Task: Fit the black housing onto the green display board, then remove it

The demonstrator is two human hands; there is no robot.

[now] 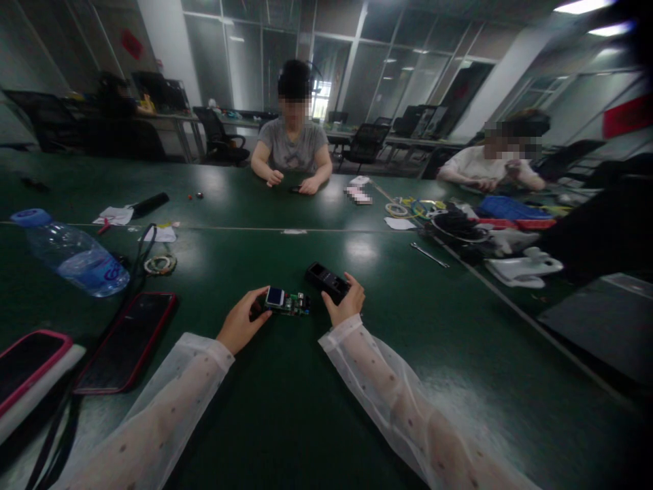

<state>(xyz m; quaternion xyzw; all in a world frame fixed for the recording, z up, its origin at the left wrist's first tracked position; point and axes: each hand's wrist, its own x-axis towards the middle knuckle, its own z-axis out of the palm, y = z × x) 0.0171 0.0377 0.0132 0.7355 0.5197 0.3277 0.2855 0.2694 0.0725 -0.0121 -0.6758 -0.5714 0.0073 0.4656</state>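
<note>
Between the thumb and fingers of my left hand (245,320) is the left end of a green circuit board (290,303), which carries a small screen. My right hand (347,303) grips a black plastic device casing (326,280) by its right side, with the thumb on the near edge and the fingers over the far edge. The casing lies tilted just beyond and to the right of the board, and the two are apart. Both are low over the green table (286,408) or resting on it; I cannot tell which.
To the left are a water bottle (76,255), a red-edged phone (130,344), another phone (30,367) and a bracelet (160,265). A wrench (430,255) lies to the right, before piled cables (459,224) and a grey box (607,320). Two people (292,146) sit across the table.
</note>
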